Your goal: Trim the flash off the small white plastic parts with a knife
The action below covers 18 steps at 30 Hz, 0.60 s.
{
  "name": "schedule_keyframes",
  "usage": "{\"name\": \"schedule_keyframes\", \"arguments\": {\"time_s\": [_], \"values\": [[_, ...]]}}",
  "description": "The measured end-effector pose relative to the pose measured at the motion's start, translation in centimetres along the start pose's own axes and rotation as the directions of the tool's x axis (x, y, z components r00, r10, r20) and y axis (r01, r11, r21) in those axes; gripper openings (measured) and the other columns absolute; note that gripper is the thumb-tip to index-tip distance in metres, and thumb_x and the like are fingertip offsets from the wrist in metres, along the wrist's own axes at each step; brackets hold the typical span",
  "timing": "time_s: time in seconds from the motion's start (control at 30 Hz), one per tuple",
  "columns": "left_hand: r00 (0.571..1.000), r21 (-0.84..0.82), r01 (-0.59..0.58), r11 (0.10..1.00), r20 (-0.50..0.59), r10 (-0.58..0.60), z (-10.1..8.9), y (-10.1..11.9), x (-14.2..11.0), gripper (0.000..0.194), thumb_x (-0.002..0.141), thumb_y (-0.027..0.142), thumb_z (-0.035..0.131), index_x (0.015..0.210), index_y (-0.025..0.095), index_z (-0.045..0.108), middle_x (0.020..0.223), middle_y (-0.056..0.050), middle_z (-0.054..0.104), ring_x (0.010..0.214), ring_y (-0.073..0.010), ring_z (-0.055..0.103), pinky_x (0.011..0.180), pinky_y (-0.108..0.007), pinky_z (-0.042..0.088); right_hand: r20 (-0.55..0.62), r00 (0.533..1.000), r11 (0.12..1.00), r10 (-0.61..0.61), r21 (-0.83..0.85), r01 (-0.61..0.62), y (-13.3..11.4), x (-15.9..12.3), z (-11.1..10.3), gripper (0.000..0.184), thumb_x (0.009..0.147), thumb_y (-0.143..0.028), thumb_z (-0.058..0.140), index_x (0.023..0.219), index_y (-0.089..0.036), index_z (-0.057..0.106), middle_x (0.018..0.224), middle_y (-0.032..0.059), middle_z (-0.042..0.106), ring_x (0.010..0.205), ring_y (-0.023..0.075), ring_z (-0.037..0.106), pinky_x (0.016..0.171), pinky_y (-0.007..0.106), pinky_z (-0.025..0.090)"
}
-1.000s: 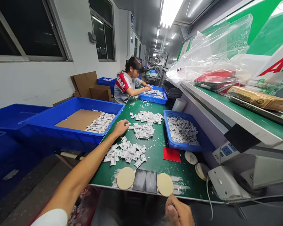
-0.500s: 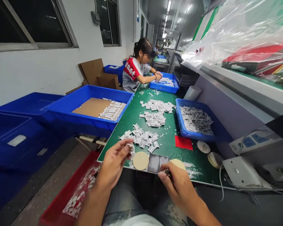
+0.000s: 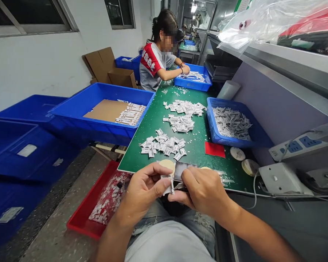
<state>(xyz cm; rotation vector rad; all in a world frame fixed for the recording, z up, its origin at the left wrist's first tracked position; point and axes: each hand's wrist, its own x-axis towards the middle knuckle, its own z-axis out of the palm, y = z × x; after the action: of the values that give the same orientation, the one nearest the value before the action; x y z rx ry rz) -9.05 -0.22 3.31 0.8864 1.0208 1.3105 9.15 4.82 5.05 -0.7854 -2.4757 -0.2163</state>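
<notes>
Small white plastic pc [image 3: 168, 185] being pinched in L hand [image 3: 150, 183], thin metal tool [image 3: 180, 185] being gripped in nearly closed R hand [image 3: 200, 185], both over green table [image 3: 150, 125] edge.

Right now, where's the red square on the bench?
In the head view, the red square lies right of centre on the green bench top, just in front of the blue basket.

The left hand [image 3: 142, 190] pinches a tilted white plastic piece [image 3: 166, 185]. The right hand [image 3: 205, 186] holds a mostly hidden tool [image 3: 180, 186].
</notes>
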Motion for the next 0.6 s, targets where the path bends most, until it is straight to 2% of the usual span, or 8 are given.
{"name": "schedule_keyframes", "arguments": {"time_s": [0.33, 0.6], "values": [[1.000, 0.025, 0.003, 1.000, 0.007, -0.003, 0.21, 0.18, 0.06, 0.012, 0.078, 0.021, 0.074, 0.090, 0.024, 0.072, 0.087, 0.000, 0.067, 0.080, -0.0107, 0.060, 0.071, -0.017, 0.045, 0.003, 1.000, 0.999, 0.012, -0.039, -0.011, 0.15, -0.25, 0.06, 0.060, 0.093, -0.066, 0.028, 0.063, -0.019, 0.050, 0.054, 0.0002, 0.045, 0.048, 0.0126, 0.035, 0.051, 0.031, 0.016], [1.000, 0.024, 0.011, 1.000, -0.012, -0.011, 0.68, 0.47, 0.14, 0.014, 0.076, 0.024, 0.076, 0.088, 0.020, 0.071, 0.084, -0.003, 0.067, 0.074, -0.0123, 0.059, 0.064, -0.020, 0.045, -0.014, 1.000, 0.999, 0.021, -0.034, -0.021, -0.01, -0.68, 0.18, 0.060, 0.095, -0.063, 0.027, 0.060, -0.019, 0.049, 0.052, -0.0009, 0.043, 0.046, 0.0118, 0.033, 0.052, 0.032, 0.015]]}}
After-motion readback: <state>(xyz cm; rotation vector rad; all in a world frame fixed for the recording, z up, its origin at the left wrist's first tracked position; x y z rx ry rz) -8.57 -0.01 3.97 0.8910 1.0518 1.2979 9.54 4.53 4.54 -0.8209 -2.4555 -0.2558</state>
